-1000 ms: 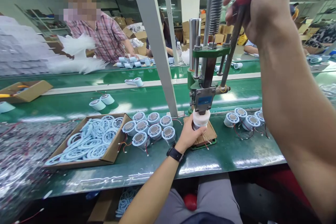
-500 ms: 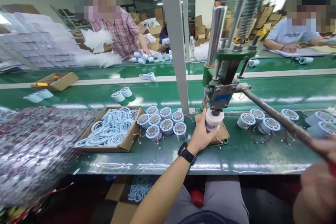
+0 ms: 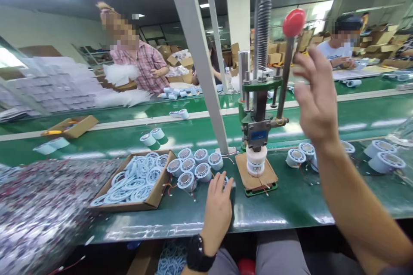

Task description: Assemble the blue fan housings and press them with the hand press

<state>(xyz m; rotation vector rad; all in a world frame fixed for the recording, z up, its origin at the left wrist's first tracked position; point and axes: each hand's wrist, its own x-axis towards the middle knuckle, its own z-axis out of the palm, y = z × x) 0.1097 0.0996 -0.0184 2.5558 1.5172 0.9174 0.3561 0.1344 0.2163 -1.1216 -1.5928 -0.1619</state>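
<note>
My left hand (image 3: 218,206), wearing a black watch, reaches over one of the light blue round motor housings (image 3: 203,171) with fingers apart. That nearest housing is mostly covered by the fingers, so contact is unclear. My right hand (image 3: 318,94) is raised beside the lever (image 3: 285,75) of a hand press, fingers spread and off it. The lever stands upright with a red knob (image 3: 294,22) on top. Beneath the press ram (image 3: 258,133), a white round cap (image 3: 256,154) sits above a white part (image 3: 255,168) with thin wires, resting on a cardboard-covered base (image 3: 267,176).
A cardboard box (image 3: 155,204) of light blue rings stands left, beside a heap of bagged parts (image 3: 48,206). More housings (image 3: 296,157) are on the right. A grey post (image 3: 196,51) rises behind the bench. Several people work across the green line.
The lever has swung from low right to upright, and my right hand has risen and come off it. My left hand has left the pressed part and moved left to the housings.
</note>
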